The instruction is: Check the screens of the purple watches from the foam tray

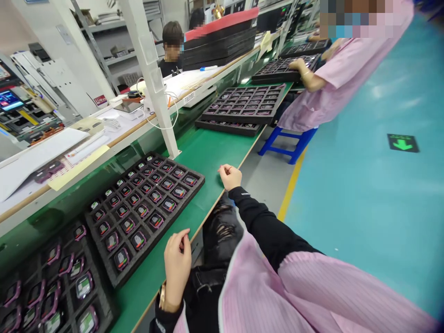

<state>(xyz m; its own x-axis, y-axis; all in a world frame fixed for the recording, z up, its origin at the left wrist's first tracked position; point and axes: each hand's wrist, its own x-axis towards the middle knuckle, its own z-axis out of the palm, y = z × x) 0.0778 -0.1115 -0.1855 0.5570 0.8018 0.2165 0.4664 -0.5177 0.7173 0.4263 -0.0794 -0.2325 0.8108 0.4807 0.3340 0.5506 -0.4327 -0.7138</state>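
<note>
head view, trays of watches along a green desk (197,203). your two hands sit at its near edge, no watch visible in either.

state of things: the middle tray (157,233) looks done, its watches (139,240) standing in rows, one to a pocket as far as shows, faces up. the left tray (103,283) looks less orderly: its loose watches (84,285) lie at different tilts, several crowded against each other. if anything is left to sort out, my judgement puts it there; the frame cuts part of that tray off, so no full count.

your left hand (177,254): fingers half curled, a small gap between thumb and forefinger, pinching nothing that shows. the middle tray's front wall is just beside it, across a strip of desk, not touching. the left tray lies farther off, beyond the middle tray's near corner.

your right hand (231,176): fingers folded loosely inward, thumb against them; nothing shows in the curl. near the middle tray's right corner, apart from it. whether it rests on the desk or floats just above, cannot tell.

farther up the desk: a pair of stacked trays (215,115), then a co-worker in a pink sleeve (335,69), one hand on another tray.
</note>
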